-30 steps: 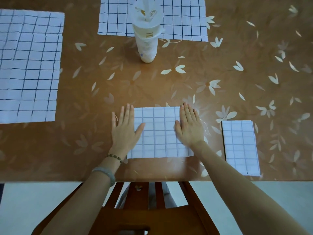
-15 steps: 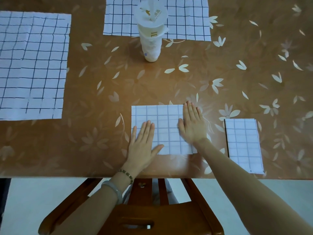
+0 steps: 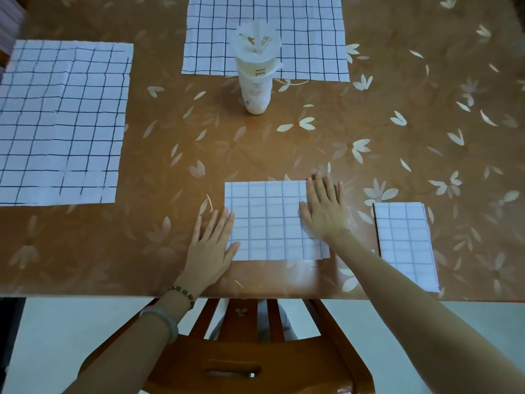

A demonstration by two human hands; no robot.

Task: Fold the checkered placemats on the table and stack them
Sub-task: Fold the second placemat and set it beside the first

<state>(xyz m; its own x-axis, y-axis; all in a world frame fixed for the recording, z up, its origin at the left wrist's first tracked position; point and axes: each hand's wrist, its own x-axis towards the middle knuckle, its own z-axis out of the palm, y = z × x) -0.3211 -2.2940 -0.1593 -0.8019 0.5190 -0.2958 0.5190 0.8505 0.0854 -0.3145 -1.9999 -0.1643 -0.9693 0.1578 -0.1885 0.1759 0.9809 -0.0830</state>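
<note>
A half-folded white checkered placemat (image 3: 267,220) lies near the table's front edge. My left hand (image 3: 211,245) rests flat at its left edge, thumb on the mat, fingers spread. My right hand (image 3: 325,207) presses flat on the mat's right end. A smaller folded placemat (image 3: 404,243) lies to the right, apart from both hands. Two unfolded placemats lie flat: one at the far left (image 3: 61,123), another at the back centre (image 3: 265,38).
A white plastic drink cup (image 3: 255,69) stands upright in front of the back placemat. The brown flower-patterned table (image 3: 397,123) ends just below my wrists. A wooden chair (image 3: 250,362) sits under the front edge.
My left hand slid from the mat's left edge down toward the front, onto the mat, then back to its left edge. My right hand stayed on the mat's right end.
</note>
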